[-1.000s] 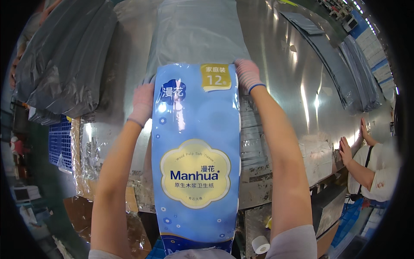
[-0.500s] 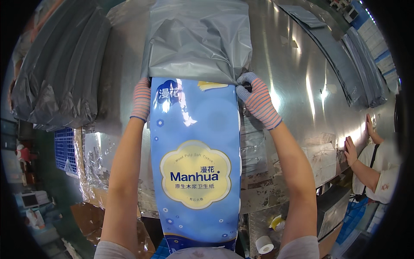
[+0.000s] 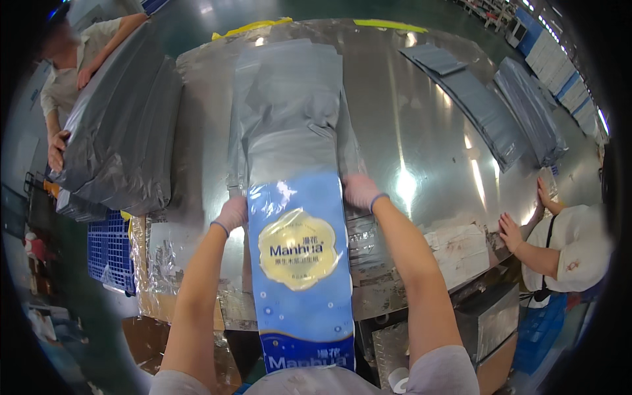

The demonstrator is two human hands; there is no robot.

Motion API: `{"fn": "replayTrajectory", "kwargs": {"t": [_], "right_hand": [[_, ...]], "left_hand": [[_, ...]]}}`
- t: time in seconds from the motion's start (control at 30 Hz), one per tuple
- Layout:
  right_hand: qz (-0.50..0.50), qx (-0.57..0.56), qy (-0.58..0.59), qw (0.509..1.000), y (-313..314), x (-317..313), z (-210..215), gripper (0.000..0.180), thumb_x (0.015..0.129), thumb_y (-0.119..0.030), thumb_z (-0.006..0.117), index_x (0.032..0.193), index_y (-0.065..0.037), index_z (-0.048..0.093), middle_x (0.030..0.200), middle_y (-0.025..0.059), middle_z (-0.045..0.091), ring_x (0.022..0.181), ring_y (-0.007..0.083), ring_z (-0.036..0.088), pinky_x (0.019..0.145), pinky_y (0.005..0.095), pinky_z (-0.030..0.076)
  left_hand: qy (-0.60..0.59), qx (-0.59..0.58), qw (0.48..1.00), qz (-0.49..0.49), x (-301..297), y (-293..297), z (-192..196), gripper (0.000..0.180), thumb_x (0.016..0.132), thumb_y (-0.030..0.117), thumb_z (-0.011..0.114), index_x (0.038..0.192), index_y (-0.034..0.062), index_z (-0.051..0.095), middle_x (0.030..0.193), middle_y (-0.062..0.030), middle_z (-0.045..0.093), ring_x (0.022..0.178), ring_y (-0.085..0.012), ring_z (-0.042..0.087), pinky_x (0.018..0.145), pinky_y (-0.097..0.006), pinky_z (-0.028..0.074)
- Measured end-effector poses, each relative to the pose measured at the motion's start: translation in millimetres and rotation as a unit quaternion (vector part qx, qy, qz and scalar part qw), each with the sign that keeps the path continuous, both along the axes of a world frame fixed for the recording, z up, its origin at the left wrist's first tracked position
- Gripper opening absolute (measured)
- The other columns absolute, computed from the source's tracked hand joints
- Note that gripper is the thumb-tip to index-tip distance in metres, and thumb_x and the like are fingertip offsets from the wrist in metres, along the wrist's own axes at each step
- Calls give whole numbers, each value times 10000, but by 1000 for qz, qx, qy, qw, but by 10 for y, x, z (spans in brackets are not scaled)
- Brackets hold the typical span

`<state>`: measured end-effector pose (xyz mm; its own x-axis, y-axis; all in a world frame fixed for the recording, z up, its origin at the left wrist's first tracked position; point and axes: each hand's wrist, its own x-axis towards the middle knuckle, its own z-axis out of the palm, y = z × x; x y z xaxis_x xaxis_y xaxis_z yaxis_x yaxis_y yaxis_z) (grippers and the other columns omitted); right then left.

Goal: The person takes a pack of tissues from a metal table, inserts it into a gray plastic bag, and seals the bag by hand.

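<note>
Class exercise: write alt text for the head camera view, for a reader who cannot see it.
Two gloved hands, left and right, grip a long blue pack half inside a grey bag on a shiny metal table. Other people work at both sides.

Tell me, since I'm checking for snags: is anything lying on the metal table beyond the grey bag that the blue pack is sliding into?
Nothing visible does. The long blue plastic pack is partly inside the grey plastic mailer bag, with the left hand and right hand at the bag's mouth. Beyond the bag, the shiny metal table is bare.
</note>
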<state>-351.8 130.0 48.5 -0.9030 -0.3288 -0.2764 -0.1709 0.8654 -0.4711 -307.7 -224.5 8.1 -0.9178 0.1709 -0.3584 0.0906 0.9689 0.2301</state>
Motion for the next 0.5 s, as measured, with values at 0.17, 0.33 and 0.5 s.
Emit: {"fn": "replayTrajectory", "kwargs": {"t": [0.17, 0.33, 0.5], "right_hand": [[127, 55, -97, 986, 250, 1562, 311, 205, 699, -145, 509, 831, -15, 597, 846, 221, 609, 858, 354, 591, 739, 436, 466], [244, 69, -237, 938, 594, 3060, 108, 230, 692, -204, 512, 825, -51, 622, 771, 198, 620, 779, 359, 601, 678, 443, 481], [219, -96, -169, 956, 437, 3527, -314, 294, 790, -214, 535, 1038, -71, 602, 969, 166, 626, 920, 313, 577, 818, 356, 454]], "left_hand": [[-151, 54, 987, 9, 1643, 246, 397, 309, 717, 306, 576, 875, 46, 628, 840, -204, 623, 817, -360, 602, 725, -401, 480], [-243, 68, 960, -124, 3200, 359, 370, 236, 707, 218, 518, 771, 30, 644, 788, -211, 620, 790, -362, 605, 678, -430, 483], [-117, 443, 889, 23, 3800, 456, -526, 317, 772, 246, 544, 1015, 54, 610, 1008, -174, 614, 962, -325, 571, 840, -357, 449]]}}
